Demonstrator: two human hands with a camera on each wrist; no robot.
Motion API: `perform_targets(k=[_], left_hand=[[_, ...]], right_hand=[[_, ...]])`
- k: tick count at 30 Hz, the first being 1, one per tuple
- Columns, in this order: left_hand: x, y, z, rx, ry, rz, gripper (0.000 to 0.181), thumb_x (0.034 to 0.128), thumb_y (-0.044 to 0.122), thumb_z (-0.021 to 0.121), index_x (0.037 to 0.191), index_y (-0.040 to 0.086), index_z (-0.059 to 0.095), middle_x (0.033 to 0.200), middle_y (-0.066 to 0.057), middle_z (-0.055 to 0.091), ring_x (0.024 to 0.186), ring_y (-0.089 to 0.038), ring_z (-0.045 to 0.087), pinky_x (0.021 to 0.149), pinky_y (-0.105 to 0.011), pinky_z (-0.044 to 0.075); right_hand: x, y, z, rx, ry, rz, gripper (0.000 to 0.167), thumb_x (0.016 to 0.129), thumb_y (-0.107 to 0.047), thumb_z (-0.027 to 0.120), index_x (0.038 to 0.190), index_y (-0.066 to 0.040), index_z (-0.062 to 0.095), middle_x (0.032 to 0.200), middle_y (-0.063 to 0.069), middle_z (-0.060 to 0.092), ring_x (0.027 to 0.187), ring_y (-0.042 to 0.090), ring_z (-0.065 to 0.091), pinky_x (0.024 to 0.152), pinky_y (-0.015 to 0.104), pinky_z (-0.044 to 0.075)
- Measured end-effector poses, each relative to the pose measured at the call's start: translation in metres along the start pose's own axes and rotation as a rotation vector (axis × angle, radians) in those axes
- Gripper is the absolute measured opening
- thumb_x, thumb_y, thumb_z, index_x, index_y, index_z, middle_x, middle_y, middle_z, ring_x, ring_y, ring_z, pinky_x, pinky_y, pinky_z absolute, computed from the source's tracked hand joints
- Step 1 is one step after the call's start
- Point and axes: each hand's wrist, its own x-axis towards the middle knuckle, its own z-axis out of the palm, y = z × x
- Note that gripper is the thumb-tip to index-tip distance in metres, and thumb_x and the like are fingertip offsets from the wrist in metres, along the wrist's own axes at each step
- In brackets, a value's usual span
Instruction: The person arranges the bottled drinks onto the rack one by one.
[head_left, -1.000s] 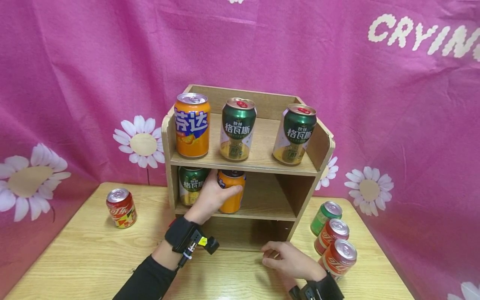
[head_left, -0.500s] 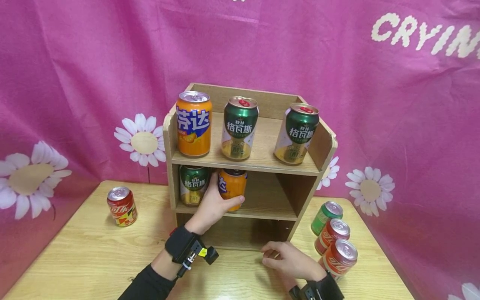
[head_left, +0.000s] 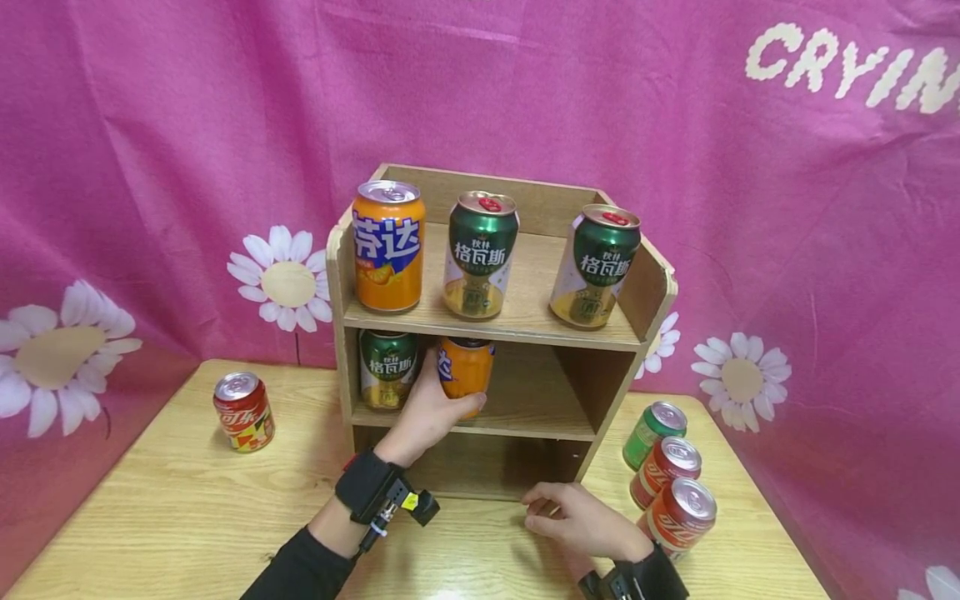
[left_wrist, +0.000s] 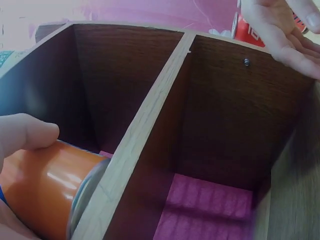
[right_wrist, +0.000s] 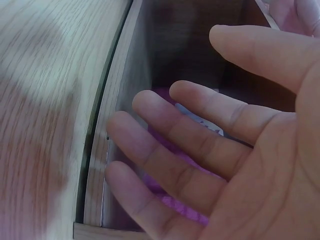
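My left hand [head_left: 431, 408] grips an orange soda can [head_left: 468, 368] upright on the middle level of the small wooden shelf [head_left: 491, 329]. In the left wrist view, the thumb [left_wrist: 35, 131] lies along the orange can [left_wrist: 50, 185], whose rim is at the shelf board's edge. Left of it stands a green-and-gold can [head_left: 387, 375], partly behind my fingers. My right hand [head_left: 577, 518] holds nothing and stays by the shelf's lower front edge. Its fingers are apart and loosely bent in the right wrist view, in front of the bottom compartment.
On the top level stand another orange can [head_left: 388, 250] and two green-and-gold cans [head_left: 480, 258]. A red can [head_left: 244, 414] stands on the table [head_left: 172, 500] at left. At right are a green can [head_left: 654, 435] and two red cans [head_left: 678, 517]. A pink cloth [head_left: 480, 83] hangs behind.
The orange can in my left hand has shifted slightly deeper into the middle level and turned a little. My right hand has stayed where it was.
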Motion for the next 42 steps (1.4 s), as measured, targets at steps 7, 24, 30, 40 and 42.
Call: perform_targets(k=[7, 24, 30, 40, 42], left_hand=[[0.0, -0.002, -0.002, 0.025, 0.0, 0.029, 0.077, 0.0753, 0.007, 0.073, 0.137, 0.007, 0.028, 0.12, -0.013, 0.047, 0.103, -0.026, 0.051, 0.09, -0.038, 0.04], [-0.001, -0.006, 0.003, 0.168, 0.07, 0.093, 0.078, 0.073, 0.01, 0.075, 0.135, 0.003, 0.029, 0.117, -0.016, 0.05, 0.102, -0.029, 0.053, 0.091, -0.042, 0.042], [-0.002, -0.007, 0.007, 0.185, 0.102, 0.109, 0.079, 0.0742, 0.011, 0.076, 0.136, 0.002, 0.028, 0.12, -0.016, 0.047, 0.106, -0.028, 0.051, 0.094, -0.043, 0.04], [-0.002, -0.011, 0.007, 0.19, 0.112, 0.106, 0.085, 0.0744, 0.013, 0.077, 0.14, 0.004, 0.024, 0.124, -0.015, 0.044, 0.11, -0.029, 0.049, 0.096, -0.043, 0.038], [-0.001, -0.01, 0.005, 0.16, 0.085, 0.101, 0.089, 0.0737, 0.01, 0.075, 0.143, 0.005, 0.02, 0.125, -0.017, 0.044, 0.11, -0.03, 0.049, 0.096, -0.043, 0.038]], right_hand=[[0.0, 0.0, 0.0, -0.01, 0.007, -0.008, 0.026, 0.092, -0.024, 0.061, 0.106, -0.002, 0.063, 0.093, -0.004, 0.063, 0.085, 0.007, 0.06, 0.072, 0.025, 0.05], [-0.002, -0.001, -0.001, 0.017, 0.014, -0.011, 0.024, 0.092, -0.022, 0.062, 0.106, -0.003, 0.064, 0.094, -0.002, 0.064, 0.085, 0.009, 0.06, 0.072, 0.025, 0.05], [-0.003, 0.0, 0.0, 0.017, 0.013, -0.012, 0.024, 0.092, -0.021, 0.062, 0.106, -0.002, 0.063, 0.094, -0.002, 0.064, 0.085, 0.008, 0.06, 0.072, 0.025, 0.05], [-0.002, -0.002, -0.002, 0.024, 0.001, 0.017, 0.023, 0.092, -0.021, 0.061, 0.107, -0.002, 0.063, 0.093, -0.004, 0.063, 0.085, 0.009, 0.06, 0.072, 0.025, 0.05], [-0.002, -0.001, -0.002, 0.014, 0.001, 0.017, 0.023, 0.092, -0.021, 0.061, 0.107, -0.002, 0.063, 0.093, -0.004, 0.063, 0.084, 0.008, 0.06, 0.071, 0.024, 0.05]])
